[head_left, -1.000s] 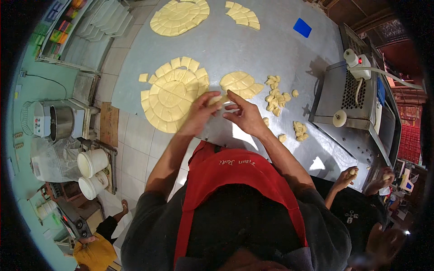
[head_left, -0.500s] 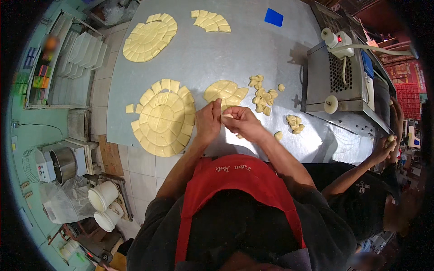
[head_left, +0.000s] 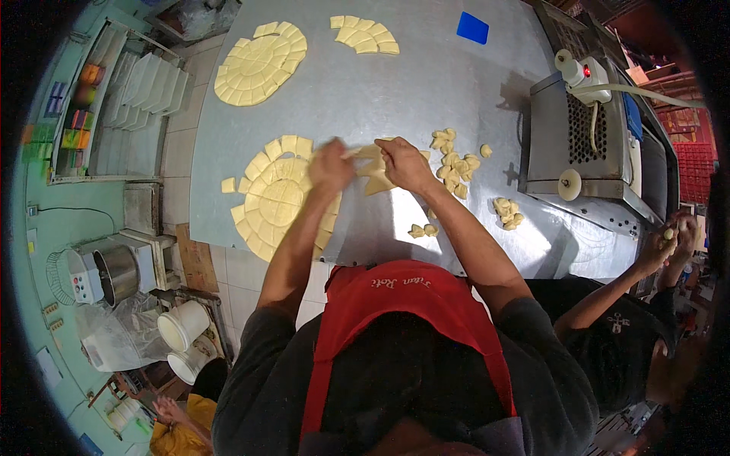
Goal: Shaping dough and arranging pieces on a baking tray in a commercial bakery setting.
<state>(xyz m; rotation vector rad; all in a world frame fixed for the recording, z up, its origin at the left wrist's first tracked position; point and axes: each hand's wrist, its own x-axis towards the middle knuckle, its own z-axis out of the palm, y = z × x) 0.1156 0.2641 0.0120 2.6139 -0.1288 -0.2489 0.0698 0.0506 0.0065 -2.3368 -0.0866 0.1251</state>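
Note:
Over the steel table, a pale yellow dough sheet (head_left: 374,179) with a ragged edge lies between my hands. My right hand (head_left: 408,165) is closed, its fingertips pinching dough at the top of that sheet. My left hand (head_left: 332,163) is smeared by motion, beside the right edge of a large cut dough round (head_left: 275,194); a pale strip of dough stretches from its fingers toward my right hand. Right of my right hand lie small dough lumps (head_left: 456,163) in a loose cluster. Two more lumps (head_left: 423,230) sit nearer me, by my right forearm.
Another cut dough round (head_left: 261,64) and a partial one (head_left: 366,35) lie farther back, with a blue scraper (head_left: 473,28). A metal machine (head_left: 574,129) stands at right. A co-worker's hands (head_left: 669,239) hold dough there. Another person's hand (head_left: 171,410) shows at lower left.
My hands have moved apart from their pinch together, the left one leftward and the right one up. Dough now stretches between them. Two lumps show near my right forearm.

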